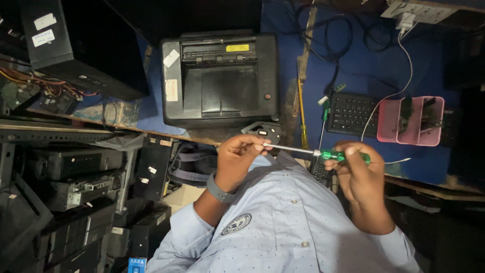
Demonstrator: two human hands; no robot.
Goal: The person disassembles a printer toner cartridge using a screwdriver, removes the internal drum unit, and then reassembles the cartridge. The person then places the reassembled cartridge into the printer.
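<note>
A screwdriver [295, 149] with a green handle and a thin metal shaft lies level between both hands, above my light blue dotted shirt. My right hand [361, 177] is wrapped around the green handle. My left hand [235, 159], with a grey band on its wrist, pinches the tip of the shaft between thumb and fingers. Whether anything small sits at the tip is hidden by the fingers. Just behind the left hand a small black part [265, 130] lies at the bench edge.
On the blue bench stand a black printer [221, 76], a black keyboard [351, 112] and a pink divided organiser [411, 121], with cables and a white power strip [419, 10] behind. A black computer case [76, 45] and stacked hardware [76, 177] fill the left.
</note>
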